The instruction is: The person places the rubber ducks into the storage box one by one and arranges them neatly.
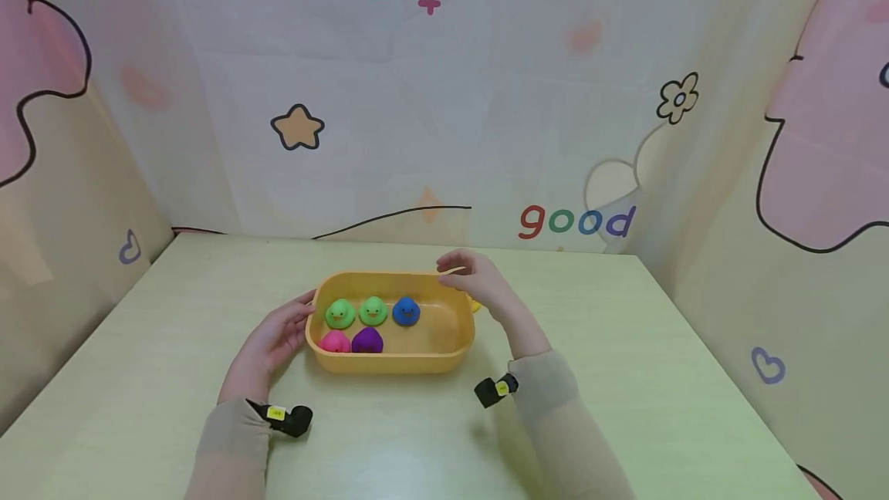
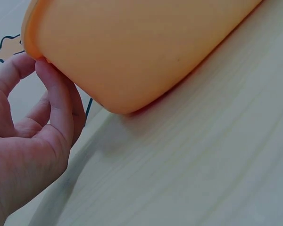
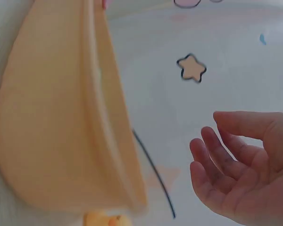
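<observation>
A yellow-orange plastic basin (image 1: 427, 363) stands on the table with small toy ducks inside: two green ones, a left green duck (image 1: 339, 314) and a right green duck (image 1: 373, 311), a blue duck (image 1: 406, 312), a pink duck (image 1: 335, 342) and a purple duck (image 1: 367, 340). At the basin's left end, my left hand (image 1: 278, 334) pinches the rim between thumb and fingers, seen closely in the left wrist view. Above the far right corner hovers my right hand (image 1: 479, 280), its fingers loosely bent around nothing. The right wrist view shows it apart from the basin (image 3: 47, 108).
Just outside the basin's right end a yellow duck (image 3: 101, 220) shows, mostly hidden in the head view. Pale wood-grain table (image 1: 625, 407) surrounds the basin. A printed cloth backdrop (image 1: 430, 99) stands behind and at both sides.
</observation>
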Tool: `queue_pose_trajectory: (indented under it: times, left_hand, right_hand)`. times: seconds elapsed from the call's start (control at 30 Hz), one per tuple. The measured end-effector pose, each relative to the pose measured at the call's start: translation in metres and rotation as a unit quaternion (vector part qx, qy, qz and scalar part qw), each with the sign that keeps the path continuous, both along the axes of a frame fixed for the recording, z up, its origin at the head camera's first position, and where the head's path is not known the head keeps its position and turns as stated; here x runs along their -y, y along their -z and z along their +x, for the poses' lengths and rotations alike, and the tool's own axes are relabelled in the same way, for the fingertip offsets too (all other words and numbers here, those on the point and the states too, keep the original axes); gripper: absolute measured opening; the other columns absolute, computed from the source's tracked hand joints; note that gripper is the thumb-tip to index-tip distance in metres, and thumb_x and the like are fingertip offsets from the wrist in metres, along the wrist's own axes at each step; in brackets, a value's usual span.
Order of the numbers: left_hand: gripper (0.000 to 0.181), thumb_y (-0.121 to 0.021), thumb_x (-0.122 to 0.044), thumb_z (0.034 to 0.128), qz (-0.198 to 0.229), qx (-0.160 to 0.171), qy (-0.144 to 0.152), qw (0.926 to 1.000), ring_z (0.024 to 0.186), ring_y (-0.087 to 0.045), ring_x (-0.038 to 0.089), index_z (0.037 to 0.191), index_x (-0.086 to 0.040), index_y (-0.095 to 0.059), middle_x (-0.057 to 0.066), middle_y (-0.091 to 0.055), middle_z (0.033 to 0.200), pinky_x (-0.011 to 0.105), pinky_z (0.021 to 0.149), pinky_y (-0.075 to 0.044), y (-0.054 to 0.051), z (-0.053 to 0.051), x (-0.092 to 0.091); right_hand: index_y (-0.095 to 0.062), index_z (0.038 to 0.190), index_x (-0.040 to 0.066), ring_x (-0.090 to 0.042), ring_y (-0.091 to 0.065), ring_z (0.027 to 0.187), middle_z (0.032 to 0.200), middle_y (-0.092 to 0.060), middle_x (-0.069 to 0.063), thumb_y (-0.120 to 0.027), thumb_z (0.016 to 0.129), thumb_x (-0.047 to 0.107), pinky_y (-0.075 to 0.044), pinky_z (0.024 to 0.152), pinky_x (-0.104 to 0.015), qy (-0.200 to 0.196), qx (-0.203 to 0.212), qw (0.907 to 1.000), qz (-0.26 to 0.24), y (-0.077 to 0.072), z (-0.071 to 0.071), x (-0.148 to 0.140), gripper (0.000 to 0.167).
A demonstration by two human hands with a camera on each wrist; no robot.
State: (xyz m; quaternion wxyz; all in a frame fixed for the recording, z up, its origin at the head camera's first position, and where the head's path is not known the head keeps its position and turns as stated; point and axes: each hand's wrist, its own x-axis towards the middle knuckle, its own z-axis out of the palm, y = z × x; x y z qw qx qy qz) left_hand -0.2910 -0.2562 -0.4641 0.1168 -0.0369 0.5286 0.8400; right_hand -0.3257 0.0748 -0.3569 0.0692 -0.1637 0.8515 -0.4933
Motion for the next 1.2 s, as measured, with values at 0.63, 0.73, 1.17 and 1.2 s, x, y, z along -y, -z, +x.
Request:
queue_pose_trajectory:
  times: [0.63,0.73,1.17,1.2]
  left_hand:
    - [0.066,-0.048,-0.010,0.1005,0.010,0.002,0.005,0.9999,0.098,-0.062,0.002,0.157,-0.005,-0.014,-0.010,-0.062,0.109,0.015,0.085,-0.053,-0.003,0.000,0.000]
    - [0.065,-0.047,-0.010,0.1008,0.006,0.000,0.007,1.0000,0.099,-0.062,0.001,0.157,-0.004,-0.014,-0.011,-0.061,0.109,0.015,0.086,-0.052,-0.004,0.001,0.000]
    - [0.065,-0.049,-0.011,0.1007,-0.007,0.002,0.000,1.0000,0.101,-0.061,0.001,0.156,-0.004,-0.015,-0.010,-0.059,0.112,0.016,0.088,-0.052,-0.002,0.002,-0.002]
    - [0.066,-0.048,-0.011,0.1008,-0.007,0.002,0.000,1.0000,0.101,-0.061,0.001,0.157,-0.005,-0.015,-0.010,-0.059,0.112,0.015,0.088,-0.052,-0.002,0.002,-0.002]
  right_hand:
    - [-0.052,0.134,-0.004,-0.039,-0.044,0.131,0.142,-0.048,-0.024,-0.062,0.083,-0.002,-0.039,0.111,-0.049,0.150,0.054,0.9872,-0.001,0.059,-0.033,-0.042,0.052]
    - [-0.051,0.136,-0.002,-0.038,-0.043,0.132,0.144,-0.047,-0.023,-0.063,0.082,0.000,-0.038,0.111,-0.051,0.145,0.072,0.9867,0.012,0.065,-0.035,-0.043,0.055]
    - [-0.054,0.130,-0.006,-0.039,-0.043,0.131,0.139,-0.050,-0.026,-0.063,0.078,-0.006,-0.036,0.112,-0.051,0.157,0.084,0.9839,0.017,0.082,-0.043,-0.038,0.052]
    - [-0.054,0.130,-0.005,-0.039,-0.044,0.131,0.139,-0.051,-0.026,-0.063,0.079,-0.007,-0.036,0.112,-0.050,0.159,0.084,0.9835,0.016,0.082,-0.043,-0.036,0.052]
